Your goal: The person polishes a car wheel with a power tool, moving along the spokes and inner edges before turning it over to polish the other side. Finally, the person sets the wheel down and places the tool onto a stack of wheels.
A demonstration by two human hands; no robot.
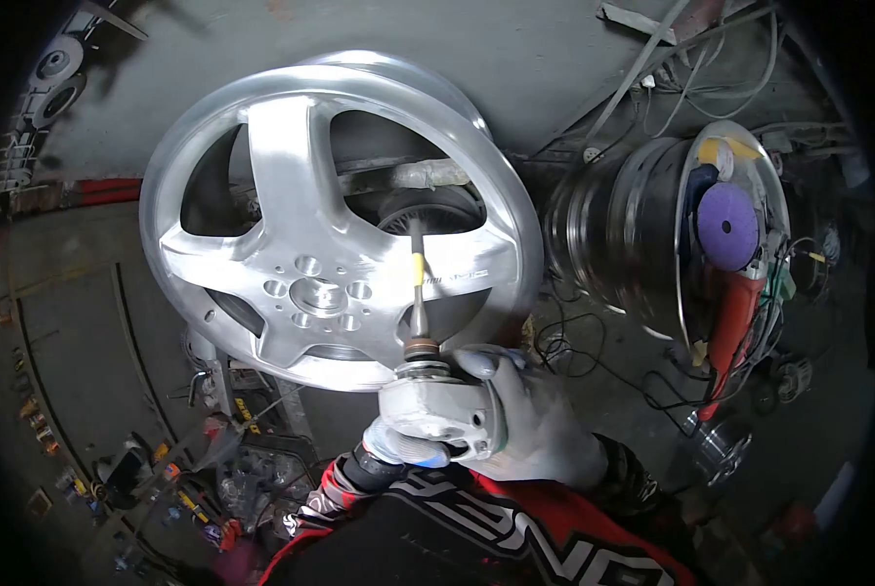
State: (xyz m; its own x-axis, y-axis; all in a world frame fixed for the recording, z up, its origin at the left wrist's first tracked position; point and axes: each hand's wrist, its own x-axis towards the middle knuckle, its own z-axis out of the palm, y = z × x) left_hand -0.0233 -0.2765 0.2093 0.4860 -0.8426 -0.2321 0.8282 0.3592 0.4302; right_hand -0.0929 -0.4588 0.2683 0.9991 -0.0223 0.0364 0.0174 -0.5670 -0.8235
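Note:
A silver alloy wheel point(305, 176) with broad spokes faces me, its hub and bolt holes showing. Both my gloved hands are closed on an angle grinder point(442, 415) with a pale grey head. From it a long thin shaft with a yellow band point(419, 266) reaches up over the right-hand spoke; its tip is blurred. My left hand point(406, 447) grips the grinder from the left and below. On the other side, my right hand point(545, 420) wraps round the body, thumb near the head.
At the right, a wheel barrel point(623, 215) holds a purple disc point(727, 227) and a red power tool point(733, 327). Black cables point(594, 356) trail below it. Tools and small parts clutter the lower left floor. A smaller wheel point(721, 444) lies at lower right.

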